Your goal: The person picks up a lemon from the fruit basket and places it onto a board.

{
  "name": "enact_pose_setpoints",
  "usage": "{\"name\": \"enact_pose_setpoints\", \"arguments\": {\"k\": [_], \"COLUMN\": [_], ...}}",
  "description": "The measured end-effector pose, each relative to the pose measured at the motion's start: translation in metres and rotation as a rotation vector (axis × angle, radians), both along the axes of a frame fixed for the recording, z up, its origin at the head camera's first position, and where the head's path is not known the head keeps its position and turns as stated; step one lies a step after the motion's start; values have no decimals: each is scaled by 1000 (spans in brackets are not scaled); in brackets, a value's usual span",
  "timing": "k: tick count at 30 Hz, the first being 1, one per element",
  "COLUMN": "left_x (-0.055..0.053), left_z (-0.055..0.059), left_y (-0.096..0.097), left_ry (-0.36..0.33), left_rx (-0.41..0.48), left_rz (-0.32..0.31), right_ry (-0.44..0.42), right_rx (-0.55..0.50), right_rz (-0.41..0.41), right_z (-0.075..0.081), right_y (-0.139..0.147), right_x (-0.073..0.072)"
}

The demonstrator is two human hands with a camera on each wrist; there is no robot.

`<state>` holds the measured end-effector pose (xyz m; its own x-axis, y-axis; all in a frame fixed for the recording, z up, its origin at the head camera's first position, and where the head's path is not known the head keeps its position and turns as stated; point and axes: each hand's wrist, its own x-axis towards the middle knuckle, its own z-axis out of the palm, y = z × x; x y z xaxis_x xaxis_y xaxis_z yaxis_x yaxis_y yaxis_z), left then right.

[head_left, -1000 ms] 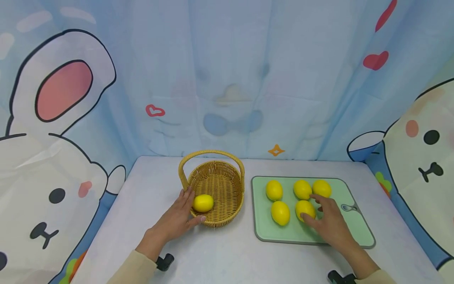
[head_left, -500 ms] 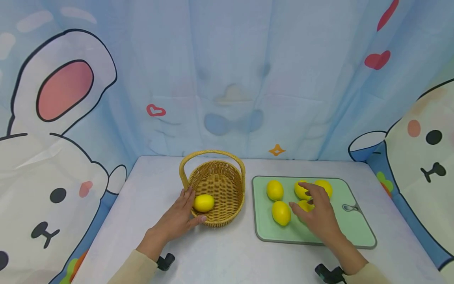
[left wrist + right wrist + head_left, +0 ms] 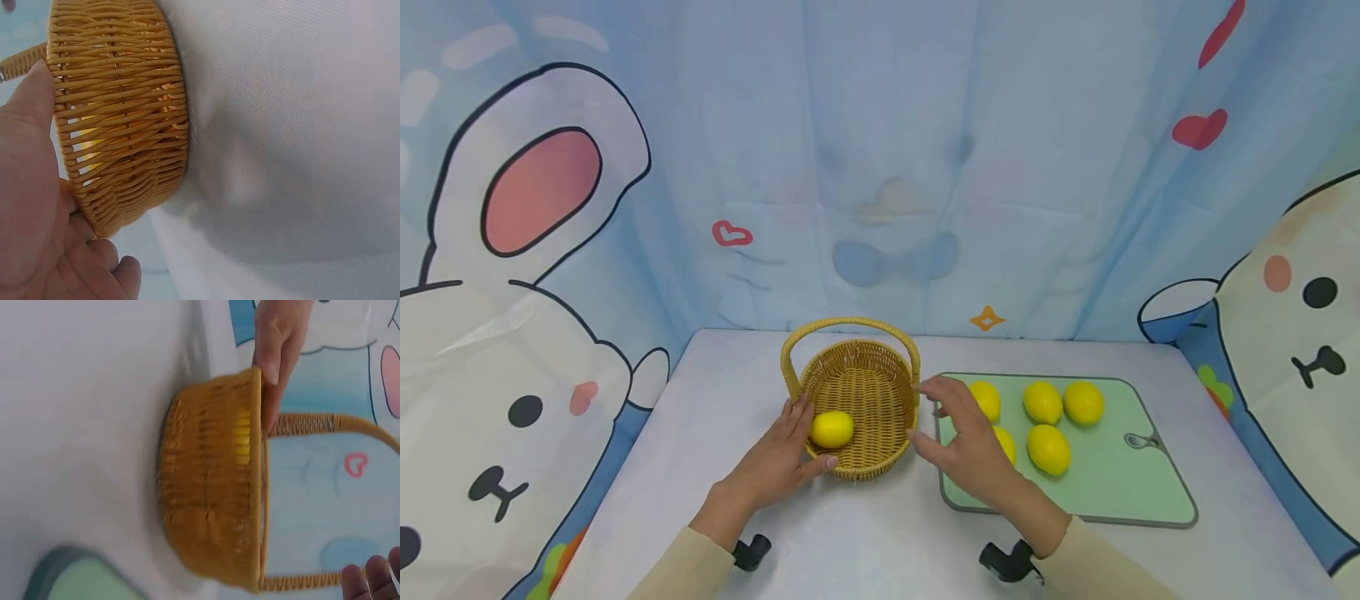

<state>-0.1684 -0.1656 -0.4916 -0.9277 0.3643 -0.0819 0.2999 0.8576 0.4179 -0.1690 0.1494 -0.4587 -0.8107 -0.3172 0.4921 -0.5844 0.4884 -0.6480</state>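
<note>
A round woven wicker basket (image 3: pixel 868 400) with an arched handle stands left of centre in the head view, one lemon (image 3: pixel 832 429) lying inside at its left. My left hand (image 3: pixel 775 458) grips its left side, thumb on the front rim and fingers by the handle's base; the left wrist view shows the thumb at the rim (image 3: pixel 57 119). At the basket's right side is my right hand (image 3: pixel 973 442), thumb and fingers spread with nothing between them. Several lemons (image 3: pixel 1049 450) lie on a light green cutting board (image 3: pixel 1120 483), two of them partly hidden behind this hand.
The board has a grey border and a hanging hole (image 3: pixel 1142 439) at its right. A white cloth covers the table (image 3: pixel 865 542). Behind it hangs a blue printed curtain (image 3: pixel 887 167). Black wrist cameras (image 3: pixel 1009 562) are strapped to both wrists.
My right hand has left the lemons on the board and moved leftward to the basket's right side, carrying nothing. The left hand and basket have stayed in place.
</note>
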Motion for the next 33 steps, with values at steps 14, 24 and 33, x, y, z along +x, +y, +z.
{"name": "enact_pose_setpoints", "arguments": {"k": [14, 24, 33], "left_x": [0, -1, 0], "left_z": [0, -1, 1], "left_y": [2, 0, -1], "left_ry": [-13, -3, 2], "left_rx": [-13, -27, -29], "left_rz": [2, -12, -11], "right_ry": [-411, -564, -525], "right_rx": [-56, 65, 221], "right_rz": [238, 327, 382], "right_z": [-21, -32, -31], "right_y": [-76, -98, -103], "right_x": [-54, -69, -71]}}
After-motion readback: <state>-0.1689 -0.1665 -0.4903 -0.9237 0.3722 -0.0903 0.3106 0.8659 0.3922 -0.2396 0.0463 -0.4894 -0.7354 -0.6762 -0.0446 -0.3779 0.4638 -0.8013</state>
